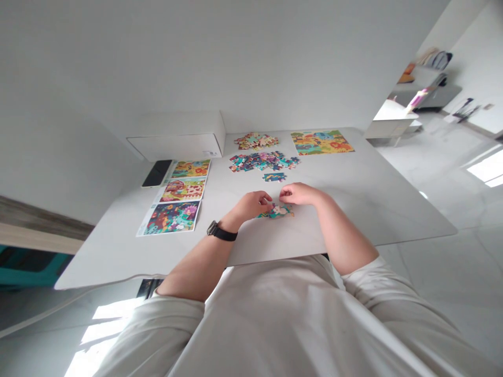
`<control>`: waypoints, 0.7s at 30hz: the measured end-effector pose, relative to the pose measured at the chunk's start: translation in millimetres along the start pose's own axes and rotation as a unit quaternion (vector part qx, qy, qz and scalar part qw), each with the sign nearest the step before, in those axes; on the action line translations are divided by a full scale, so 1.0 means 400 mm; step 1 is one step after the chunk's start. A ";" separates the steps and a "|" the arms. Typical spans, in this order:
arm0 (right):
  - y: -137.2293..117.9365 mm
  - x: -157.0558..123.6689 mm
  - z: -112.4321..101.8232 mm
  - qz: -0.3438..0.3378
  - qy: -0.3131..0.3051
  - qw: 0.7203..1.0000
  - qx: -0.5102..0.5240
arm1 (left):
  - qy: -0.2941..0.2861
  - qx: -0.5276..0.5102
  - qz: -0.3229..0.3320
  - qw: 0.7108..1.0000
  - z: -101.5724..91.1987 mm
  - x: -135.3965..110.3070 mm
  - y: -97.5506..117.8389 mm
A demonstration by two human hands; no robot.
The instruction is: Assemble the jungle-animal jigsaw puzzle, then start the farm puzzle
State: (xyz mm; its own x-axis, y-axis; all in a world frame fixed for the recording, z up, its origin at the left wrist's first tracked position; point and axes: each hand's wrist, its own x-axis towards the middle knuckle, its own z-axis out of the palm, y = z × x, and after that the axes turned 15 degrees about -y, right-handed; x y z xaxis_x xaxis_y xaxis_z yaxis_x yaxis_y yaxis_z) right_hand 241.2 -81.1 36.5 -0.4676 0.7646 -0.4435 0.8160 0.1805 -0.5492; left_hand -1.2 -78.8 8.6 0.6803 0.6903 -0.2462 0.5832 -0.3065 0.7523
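A small joined section of jigsaw puzzle [280, 211], green with a white figure, lies on the table near its front edge. My left hand [251, 205], with a black watch on the wrist, is closed at the section's upper left, its fingertips touching or just over the pieces. Just above the section's right side, my right hand [299, 193] is closed in a pinch; whatever sits between its fingertips is hidden. Beyond both hands is a short joined strip of blue puzzle pieces [274, 177]. Loose dark and teal puzzle pieces [261, 161] are heaped behind that strip.
A second heap of pale puzzle pieces [256, 140] lies farther back. At the back right is a finished animal puzzle [323, 142]. Picture sheets [173, 217] line the left side, beside a phone [157, 173]. A white box [176, 145] stands against the wall.
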 end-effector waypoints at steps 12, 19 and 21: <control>-0.015 0.001 0.004 -0.006 -0.011 0.999 -0.038 | 0.019 0.051 0.009 0.998 -0.001 -0.018 0.035; -0.021 -0.001 0.004 -0.004 -0.013 0.999 -0.048 | 0.047 0.096 0.028 0.994 -0.010 -0.022 0.025; -0.019 -0.003 0.004 -0.005 -0.009 0.999 -0.043 | 0.080 0.113 0.032 0.990 -0.032 -0.027 0.012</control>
State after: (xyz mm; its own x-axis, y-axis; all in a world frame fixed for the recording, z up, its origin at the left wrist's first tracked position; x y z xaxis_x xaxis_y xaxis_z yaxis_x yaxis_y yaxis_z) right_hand 235.0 -84.3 40.2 -0.4810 0.7517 -0.4512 0.8372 0.2410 -0.4910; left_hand -11.5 -79.2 22.6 0.6508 0.7541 -0.0883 0.6374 -0.4795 0.6032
